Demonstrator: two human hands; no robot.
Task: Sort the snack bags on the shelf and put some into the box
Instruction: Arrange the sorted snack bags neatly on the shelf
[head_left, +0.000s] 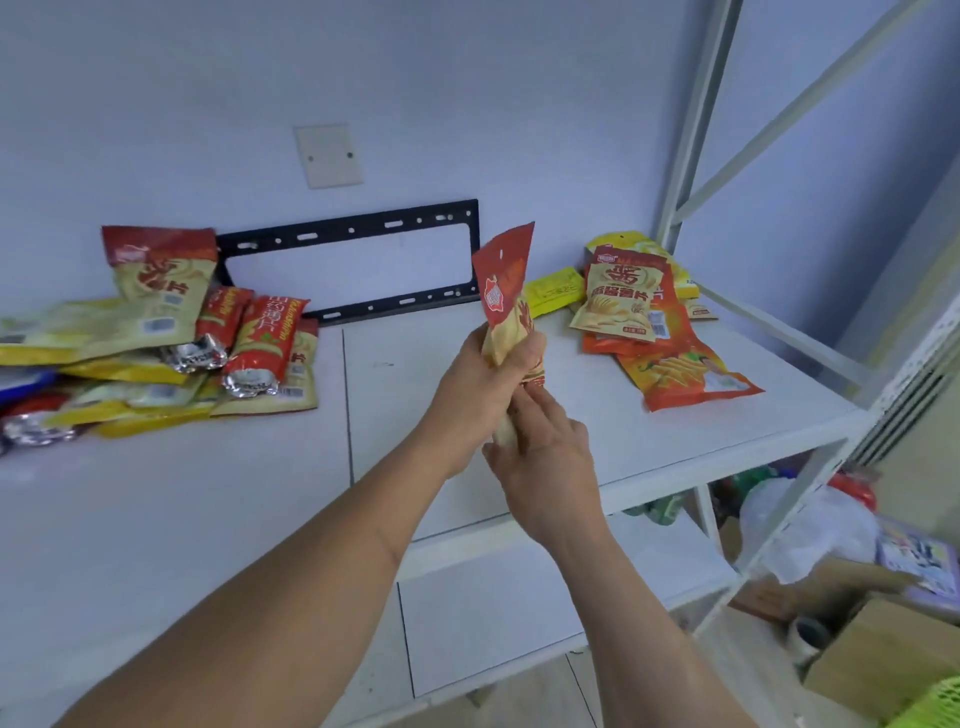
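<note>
Nearest the camera, both bare forearms are reaching up and forward from the bottom edge, meeting over the middle of the white shelf (519, 374). The right hand (545, 457) is sitting lower and closer, its back turned to the camera, its fingers (537, 402) curling up round the bottom end of the snack bag (506, 291). Just beyond it, the left hand (485, 384) is wrapping the bag's middle, thumb and fingers closing tight enough to squeeze the packet into a narrow roll. Both hands are gripping the same bag; neither is loose.

The bag is standing nearly upright above the shelf, touching nothing but the hands, its red top seal sticking up free and tilting slightly right. It is giving way easily under the grip, so it is probably light, soft and air-filled, with brittle contents that a hard squeeze could crush. The glossy film looks slippery; the flat sealed edges at top and bottom are likely the safest places to pinch, or a gentle wrap round the middle.

Farther back, a heap of bags (156, 338) is lying at the left of the shelf, some showing silver ends, and a smaller pile (644, 312) is lying at the right, well apart from the held bag. A black metal frame (353, 260) is leaning against the wall behind. A cardboard box (883, 654) is sitting low at the right, below the shelf.
</note>
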